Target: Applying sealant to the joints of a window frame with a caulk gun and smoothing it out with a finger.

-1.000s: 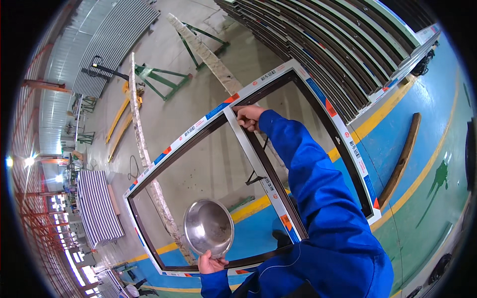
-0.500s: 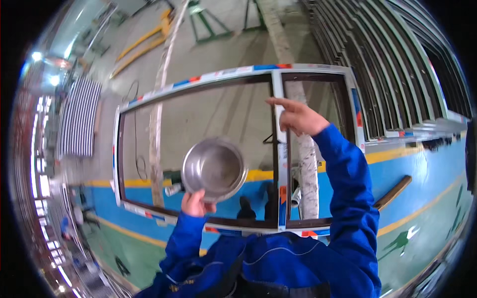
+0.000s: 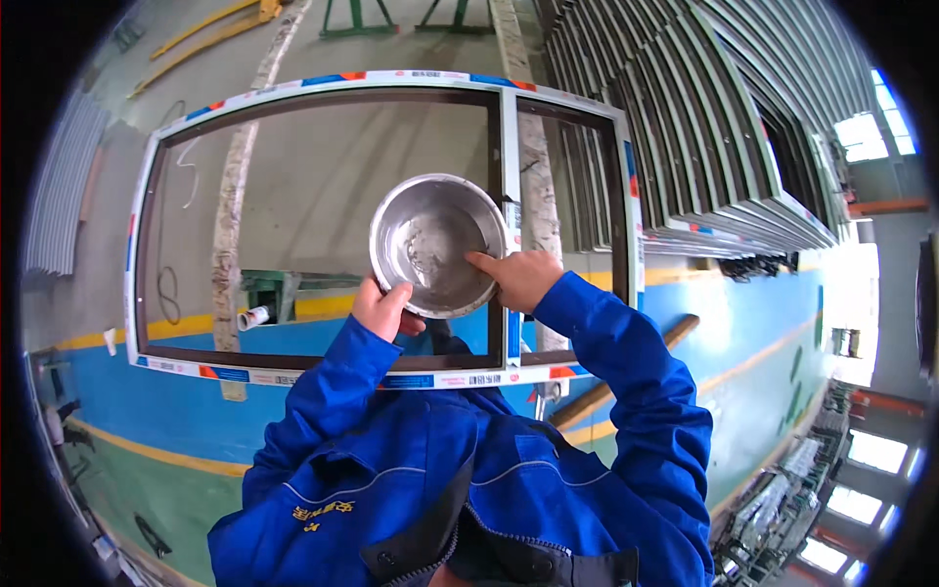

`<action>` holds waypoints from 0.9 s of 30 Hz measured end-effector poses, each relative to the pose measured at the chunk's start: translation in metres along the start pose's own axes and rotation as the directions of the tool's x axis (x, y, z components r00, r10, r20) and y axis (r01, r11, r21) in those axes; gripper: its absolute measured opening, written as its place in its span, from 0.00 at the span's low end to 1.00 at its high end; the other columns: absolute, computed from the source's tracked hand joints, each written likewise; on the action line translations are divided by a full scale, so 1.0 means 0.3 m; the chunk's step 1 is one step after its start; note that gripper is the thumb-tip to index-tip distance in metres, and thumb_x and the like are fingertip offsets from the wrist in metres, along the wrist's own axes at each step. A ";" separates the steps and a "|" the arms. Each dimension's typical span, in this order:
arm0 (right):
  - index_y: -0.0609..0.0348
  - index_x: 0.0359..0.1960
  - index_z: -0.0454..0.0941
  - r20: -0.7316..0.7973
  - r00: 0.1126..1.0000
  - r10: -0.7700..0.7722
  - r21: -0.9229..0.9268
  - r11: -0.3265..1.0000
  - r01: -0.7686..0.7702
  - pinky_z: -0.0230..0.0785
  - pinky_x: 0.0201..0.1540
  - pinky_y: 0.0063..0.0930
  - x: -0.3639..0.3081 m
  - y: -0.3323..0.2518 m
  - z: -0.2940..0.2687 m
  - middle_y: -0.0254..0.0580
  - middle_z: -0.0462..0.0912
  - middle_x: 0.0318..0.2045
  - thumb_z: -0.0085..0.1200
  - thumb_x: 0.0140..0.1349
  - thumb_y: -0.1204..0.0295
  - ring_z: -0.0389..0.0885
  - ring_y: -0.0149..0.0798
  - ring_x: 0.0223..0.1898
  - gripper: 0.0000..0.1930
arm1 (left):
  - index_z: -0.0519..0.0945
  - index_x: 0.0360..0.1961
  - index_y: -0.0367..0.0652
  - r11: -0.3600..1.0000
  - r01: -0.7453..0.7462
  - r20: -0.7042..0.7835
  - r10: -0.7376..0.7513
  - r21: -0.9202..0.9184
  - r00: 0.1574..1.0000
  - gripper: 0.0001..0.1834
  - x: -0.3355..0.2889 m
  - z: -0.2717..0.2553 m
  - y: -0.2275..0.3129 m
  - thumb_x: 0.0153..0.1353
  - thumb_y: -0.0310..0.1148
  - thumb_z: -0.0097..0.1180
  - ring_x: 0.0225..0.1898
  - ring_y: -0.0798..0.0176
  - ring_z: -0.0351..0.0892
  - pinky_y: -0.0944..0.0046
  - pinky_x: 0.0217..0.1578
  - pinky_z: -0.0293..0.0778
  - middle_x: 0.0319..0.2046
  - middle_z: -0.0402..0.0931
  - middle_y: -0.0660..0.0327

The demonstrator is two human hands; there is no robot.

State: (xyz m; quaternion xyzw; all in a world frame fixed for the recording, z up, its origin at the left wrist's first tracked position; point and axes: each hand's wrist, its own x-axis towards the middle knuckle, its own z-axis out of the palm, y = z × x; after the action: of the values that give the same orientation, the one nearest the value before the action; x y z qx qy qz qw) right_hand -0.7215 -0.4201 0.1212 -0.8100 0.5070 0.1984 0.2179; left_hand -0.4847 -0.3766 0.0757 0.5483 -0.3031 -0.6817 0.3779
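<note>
A round metal bowl (image 3: 430, 230) is gripped at its near-left rim by my left hand (image 3: 380, 310), thumb over the edge and fingers underneath. Bright, wavy glints show on the bowl's bottom; whether that is liquid I cannot tell for sure. My right hand (image 3: 528, 281) is at the bowl's right rim, its index finger stretched over the edge into the bowl; its other fingers are mostly hidden. Below the bowl lies a large rectangular frame (image 3: 508, 137) with dark inner edges, pale taped sides and a crossbar dividing it into two openings.
Two long pale supports (image 3: 227, 235) run under the frame. Stacked frames (image 3: 675, 127) fill the far right. A wooden bar (image 3: 597, 396) lies at the near right. Green stands (image 3: 455, 18) are at the far side; a yellow forked metal piece (image 3: 210, 34) lies far left.
My right hand has come from the frame's crossbar down to the bowl, a finger now inside it. My left hand still holds the bowl. The view has shifted to the right.
</note>
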 end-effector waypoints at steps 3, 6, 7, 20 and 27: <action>0.34 0.63 0.62 0.040 0.996 0.078 0.012 0.997 -0.079 0.73 0.35 0.48 -0.048 -0.024 0.038 0.53 0.82 0.30 0.50 0.51 0.68 0.82 0.54 0.31 0.33 | 0.68 0.49 0.37 0.999 -0.028 0.063 0.027 0.016 0.998 0.17 -0.012 0.011 -0.023 0.61 0.33 0.48 0.16 0.60 0.78 0.65 0.14 0.76 0.28 0.79 0.52; 0.36 0.64 0.61 0.014 0.996 0.083 0.203 0.975 -0.084 0.73 0.35 0.45 -0.173 0.021 0.040 0.54 0.81 0.28 0.50 0.51 0.70 0.81 0.54 0.29 0.34 | 0.69 0.47 0.35 0.998 0.053 0.138 -0.059 0.044 0.989 0.16 -0.008 0.013 -0.033 0.61 0.34 0.48 0.15 0.60 0.78 0.65 0.14 0.76 0.26 0.78 0.52; 0.38 0.65 0.60 -0.034 0.998 0.060 0.334 0.942 -0.045 0.73 0.34 0.43 -0.219 0.049 0.032 0.53 0.81 0.27 0.50 0.51 0.70 0.80 0.54 0.28 0.34 | 0.69 0.46 0.35 0.995 0.085 0.144 -0.091 0.050 0.985 0.16 -0.007 0.012 -0.036 0.61 0.34 0.48 0.15 0.60 0.78 0.65 0.14 0.76 0.25 0.78 0.52; 0.35 0.62 0.63 0.160 0.751 0.641 0.112 0.744 -0.659 0.72 0.45 0.46 -0.692 0.425 0.454 0.52 0.81 0.39 0.46 0.52 0.73 0.80 0.55 0.42 0.31 | 0.68 0.48 0.36 0.989 0.144 0.115 -0.140 -0.031 0.984 0.18 0.004 -0.034 -0.070 0.60 0.33 0.50 0.15 0.64 0.77 0.68 0.15 0.75 0.26 0.78 0.54; 0.34 0.63 0.62 0.372 0.666 0.647 -0.100 0.741 -0.664 0.70 0.49 0.44 -0.628 0.470 0.574 0.52 0.81 0.43 0.46 0.50 0.74 0.79 0.54 0.46 0.34 | 0.68 0.48 0.36 0.985 0.170 0.036 -0.170 0.000 0.985 0.18 0.014 -0.080 -0.082 0.60 0.35 0.50 0.16 0.65 0.77 0.69 0.15 0.74 0.26 0.78 0.53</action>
State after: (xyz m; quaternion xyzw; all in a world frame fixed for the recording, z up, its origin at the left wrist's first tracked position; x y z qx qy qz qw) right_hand -0.9436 -0.2411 0.0596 -0.5134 0.7154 0.4061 0.2443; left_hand -0.4662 -0.3672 0.0479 0.5592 -0.2609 -0.7217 0.3135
